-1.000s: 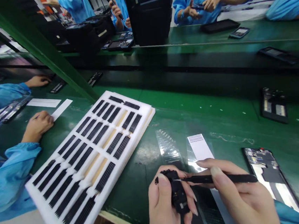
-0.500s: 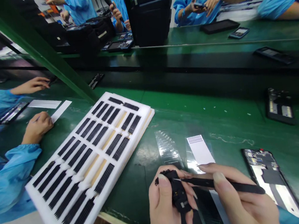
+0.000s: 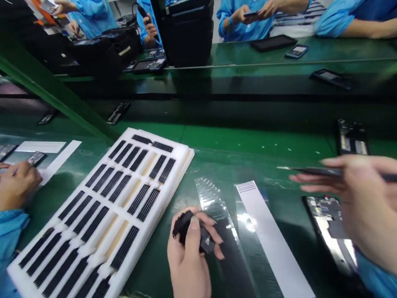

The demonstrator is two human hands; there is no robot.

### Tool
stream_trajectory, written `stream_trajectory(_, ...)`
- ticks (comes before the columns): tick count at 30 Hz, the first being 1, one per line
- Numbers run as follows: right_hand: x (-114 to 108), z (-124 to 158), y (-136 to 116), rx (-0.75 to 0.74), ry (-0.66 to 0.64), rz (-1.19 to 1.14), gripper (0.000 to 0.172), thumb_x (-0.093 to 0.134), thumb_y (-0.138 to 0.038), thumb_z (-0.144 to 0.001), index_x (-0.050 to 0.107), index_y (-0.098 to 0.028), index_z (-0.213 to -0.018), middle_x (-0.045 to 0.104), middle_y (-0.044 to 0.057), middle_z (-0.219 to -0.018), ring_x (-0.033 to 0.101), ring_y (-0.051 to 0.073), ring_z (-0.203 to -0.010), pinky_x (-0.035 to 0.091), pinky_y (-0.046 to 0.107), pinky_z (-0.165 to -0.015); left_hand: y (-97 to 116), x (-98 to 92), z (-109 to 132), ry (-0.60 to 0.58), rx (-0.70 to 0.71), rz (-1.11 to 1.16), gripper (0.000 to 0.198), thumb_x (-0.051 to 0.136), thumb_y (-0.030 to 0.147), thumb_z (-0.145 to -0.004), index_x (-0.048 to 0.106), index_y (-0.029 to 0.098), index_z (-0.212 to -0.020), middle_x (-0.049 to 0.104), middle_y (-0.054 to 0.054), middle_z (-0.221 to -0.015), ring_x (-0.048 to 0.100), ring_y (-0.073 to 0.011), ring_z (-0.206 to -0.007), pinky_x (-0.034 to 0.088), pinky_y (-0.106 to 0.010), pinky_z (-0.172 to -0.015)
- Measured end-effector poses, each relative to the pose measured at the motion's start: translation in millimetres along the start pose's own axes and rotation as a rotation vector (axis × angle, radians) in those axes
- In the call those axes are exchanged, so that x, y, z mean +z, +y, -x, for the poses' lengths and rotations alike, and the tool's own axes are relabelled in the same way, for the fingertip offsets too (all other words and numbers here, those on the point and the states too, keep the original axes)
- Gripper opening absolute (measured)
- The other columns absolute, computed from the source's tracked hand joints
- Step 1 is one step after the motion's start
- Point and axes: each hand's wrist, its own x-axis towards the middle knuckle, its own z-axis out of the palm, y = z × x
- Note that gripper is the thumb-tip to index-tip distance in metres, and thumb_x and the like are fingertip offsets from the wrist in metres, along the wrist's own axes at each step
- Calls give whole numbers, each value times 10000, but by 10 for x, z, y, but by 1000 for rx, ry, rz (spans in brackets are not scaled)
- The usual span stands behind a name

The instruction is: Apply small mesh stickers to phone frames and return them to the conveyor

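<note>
One left hand holds one clump of small black parts, its thumb pressed on top and its fingers closed around it, above the green bench; how many pieces make up the clump I cannot tell. One right hand grips a single pair of tweezers between thumb and fingers, the tips pointing left, well apart from the clump. Beneath and beside the right hand lies one opened phone, partly hidden; a second phone lies just beyond. Between the hands is one white strip with rows of dots at its far end, and just left of it one clear plastic strip. To the left sits a white foam tray with many black bundles, two at its far end, and four tan slots. Past the tray, two hands of a co-worker work near two paper strips.
</note>
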Motion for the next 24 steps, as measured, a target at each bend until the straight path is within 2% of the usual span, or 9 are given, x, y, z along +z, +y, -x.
stream_trajectory(1,26,-135,82,65,-14,-2,223,653,-437,-935,681,-216,-921,772,92,-819,771,264,-751,634,324,-622,27,-23,-65,-27,48,-161,242,639,350,-902,582,199,-1083,617,-1,-769,561,-131,-572,442,-210,-432)
stream_trajectory(3,152,-286,286,204,-247,-52,366,646,-529,-913,663,-167,-863,755,109,-705,754,235,-642,600,275,-528,77,-64,-198,-150,196,-599,222,598,357,-934,584,214,-1103,628,8,-759,565,-125,-559,435,-213,-475)
stream_trajectory(6,380,-238,574,287,-512,-146,473,629,-626,-883,637,-155,-836,742,100,-644,705,185,-536,581,257,-499,140,-83,-355,-409,454,-1247,193,505,252,-960,616,222,-1114,680,-24,-856,651,-172,-682,492,-263,-610)
stream_trajectory(9,478,-114,710,254,-600,-162,486,592,-643,-901,627,-162,-843,746,87,-668,704,177,-554,587,268,-528,162,-57,-427,-531,546,-1522,398,477,83,-866,618,195,-1221,689,-94,-1091,695,-237,-759,522,-334,-634)
stream_trajectory(12,437,-134,733,225,-562,-118,496,579,-652,-905,632,-164,-841,740,78,-663,710,179,-569,592,270,-547,126,-20,-447,-651,618,-1788,591,454,10,-813,530,181,-1374,603,-130,-1352,716,-262,-852,565,-357,-616)
stream_trajectory(15,359,-249,739,227,-497,-93,500,584,-660,-898,635,-167,-826,732,73,-641,707,178,-553,595,269,-547,59,33,-461,-782,727,-1960,628,439,6,-845,459,180,-1448,472,-129,-1519,703,-264,-995,607,-373,-673)
stream_trajectory(19,289,-374,775,221,-406,-33,513,602,-684,-870,642,-174,-824,736,75,-638,710,189,-546,602,278,-534,-18,154,-506,-856,770,-1996,617,469,28,-861,468,188,-1457,413,-130,-1564,709,-254,-938,616,-378,-646)
stream_trajectory(22,265,-429,808,197,-285,5,526,614,-703,-848,642,-178,-833,739,83,-633,709,196,-537,605,288,-531,-63,258,-568,-893,839,-2020,710,436,-48,-788,458,164,-1466,389,-124,-1578,702,-264,-942,615,-385,-632)
stream_trajectory(24,270,-446,829,187,-302,-21,512,609,-694,-857,642,-184,-832,742,83,-642,711,199,-543,608,295,-535,-93,317,-615,-911,885,-2040,772,404,-82,-740,436,143,-1478,380,-116,-1581,696,-265,-925,612,-388,-617)
